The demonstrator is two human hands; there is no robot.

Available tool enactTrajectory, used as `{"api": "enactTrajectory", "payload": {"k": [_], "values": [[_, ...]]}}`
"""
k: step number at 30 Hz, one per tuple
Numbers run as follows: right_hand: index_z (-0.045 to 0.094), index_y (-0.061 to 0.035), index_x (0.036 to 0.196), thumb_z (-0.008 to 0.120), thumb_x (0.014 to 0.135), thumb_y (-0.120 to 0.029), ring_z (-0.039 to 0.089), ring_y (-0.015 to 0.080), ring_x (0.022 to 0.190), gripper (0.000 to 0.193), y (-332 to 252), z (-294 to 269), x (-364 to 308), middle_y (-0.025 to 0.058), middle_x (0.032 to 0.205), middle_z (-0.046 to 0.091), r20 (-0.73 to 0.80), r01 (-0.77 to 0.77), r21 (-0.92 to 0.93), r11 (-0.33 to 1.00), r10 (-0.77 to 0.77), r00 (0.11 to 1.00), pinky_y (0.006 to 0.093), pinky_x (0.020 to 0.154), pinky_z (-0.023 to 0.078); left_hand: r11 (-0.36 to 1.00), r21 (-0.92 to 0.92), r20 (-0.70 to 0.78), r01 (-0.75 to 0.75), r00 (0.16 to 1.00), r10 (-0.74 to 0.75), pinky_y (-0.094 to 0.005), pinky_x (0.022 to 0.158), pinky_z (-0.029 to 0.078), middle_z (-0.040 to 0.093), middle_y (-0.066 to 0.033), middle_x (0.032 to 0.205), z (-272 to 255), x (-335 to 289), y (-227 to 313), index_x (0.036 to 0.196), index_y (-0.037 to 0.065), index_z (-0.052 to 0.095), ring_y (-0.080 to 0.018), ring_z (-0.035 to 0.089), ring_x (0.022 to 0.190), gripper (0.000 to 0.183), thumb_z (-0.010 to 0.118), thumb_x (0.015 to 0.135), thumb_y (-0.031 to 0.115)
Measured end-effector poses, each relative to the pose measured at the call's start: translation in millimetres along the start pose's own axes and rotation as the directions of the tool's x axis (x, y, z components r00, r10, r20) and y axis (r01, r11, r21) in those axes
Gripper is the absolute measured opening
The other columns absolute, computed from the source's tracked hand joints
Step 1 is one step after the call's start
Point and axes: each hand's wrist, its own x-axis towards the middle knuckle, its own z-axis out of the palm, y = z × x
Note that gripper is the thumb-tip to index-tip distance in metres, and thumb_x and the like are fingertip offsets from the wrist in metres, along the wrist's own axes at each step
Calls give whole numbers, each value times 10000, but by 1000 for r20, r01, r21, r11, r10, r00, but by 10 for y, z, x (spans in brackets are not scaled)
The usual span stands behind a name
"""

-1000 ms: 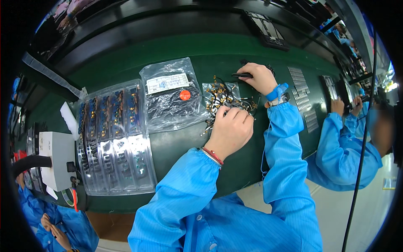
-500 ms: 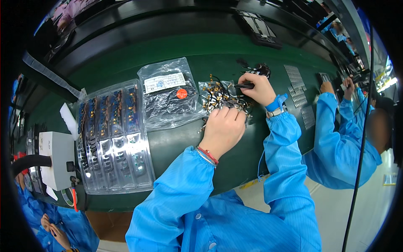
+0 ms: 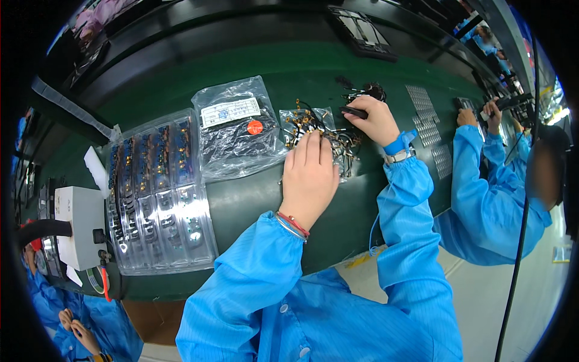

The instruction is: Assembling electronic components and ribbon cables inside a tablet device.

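Observation:
A tangled pile of small cables point(image 3: 344, 142) with gold-coloured ends lies on a clear plastic bag point(image 3: 325, 113) on the green table. My left hand point(image 3: 310, 175) reaches over the near left side of this pile, fingers stretched forward with the tips at the cables; its thumb is mostly hidden. At the pile's far right edge, my right hand point(image 3: 377, 120) is closed round a slim black tool point(image 3: 354, 112), whose exact kind I cannot make out. Just left of the pile rests a clear bag point(image 3: 235, 151) of dark parts with a white label and orange sticker.
On the left stands a clear compartment tray point(image 3: 163, 235) of small circuit parts, beside a white box point(image 3: 79, 229) with a thick black hose. A dark cable bunch point(image 3: 373, 92) and silvery part sheets point(image 3: 427, 117) lie right. A co-worker's blue sleeve point(image 3: 473, 175) is farther right.
My left hand has moved left and forward over the pile, and its fingers have straightened. My right hand has shifted slightly, still holding the black tool. The whole view has shifted a little.

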Motion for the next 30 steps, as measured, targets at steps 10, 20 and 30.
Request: {"api": "enactTrajectory", "payload": {"k": [10, 20, 30], "values": [[629, 9, 824, 670, 717, -119, 582, 267, 714, 172, -197, 96, 4, 118, 757, 582, -9, -66, -75, 995, 65, 998, 317, 645, 462, 984, 179, 81, 10, 996, -25, -534, 974, 258, 494, -104, 1202, 46, -62, -32, 1109, 7, 532, -243, 423, 1153, 482, 597, 768, 342], [633, 20, 828, 660, 702, -94, 584, 253, 711, 172, -581, 250, -54, 121, 773, 577, 66, -122, 27, 992, 120, 991, 315, 635, 464, 974, 221, 74, 39, 996, -56, -633, 945, 214, 502, -90, 1182, 43, -70, -33, 1106, 38, 560, -248, 419, 1146, 478, 602, 756, 360], [660, -29, 820, 643, 712, -141, 599, 290, 730, 157, -597, 224, -58, 108, 809, 598, 87, -133, -27, 991, 135, 987, 356, 642, 476, 969, 241, 76, 62, 994, -83, -638, 947, 202, 502, -57, 1188, 74, -66, -11, 1108, 67, 572, -233, 421, 1140, 478, 610, 747, 378]]}}
